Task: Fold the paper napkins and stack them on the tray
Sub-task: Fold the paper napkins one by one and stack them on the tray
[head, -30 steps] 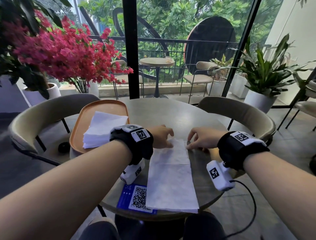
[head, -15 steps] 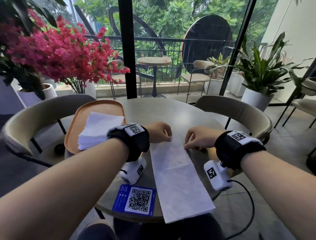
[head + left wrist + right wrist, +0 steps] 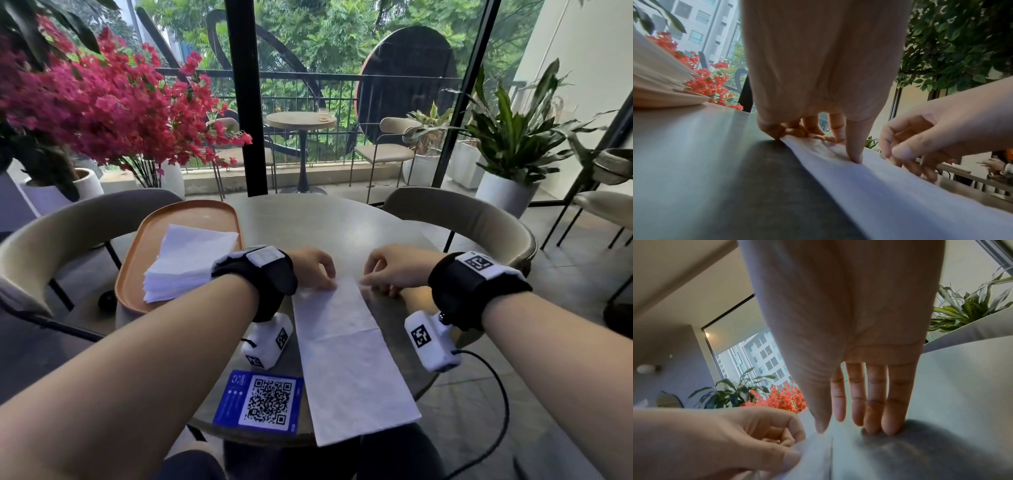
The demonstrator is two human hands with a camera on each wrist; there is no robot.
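Head view, left to right: one orange tray [image 3: 137,270] bearing one stack of napkins [image 3: 186,262]; one blue QR card [image 3: 260,402], small print unreadable; one long napkin [image 3: 346,363] on the round table [image 3: 329,226]. Left hand [image 3: 313,269], fingers curled, pins the napkin's far end. Right hand [image 3: 394,269], fingers nearly straight, touches the table beside that end.

A round grey stone-look worktop [image 3: 342,226] carries a blue card with a white QR-code panel [image 3: 261,401] at its near edge, with curved beige upholstered chairs [image 3: 479,219] around it, a magenta flowering plant [image 3: 102,102] at the left and a green leafy plant in a white pot [image 3: 510,144] at the right.
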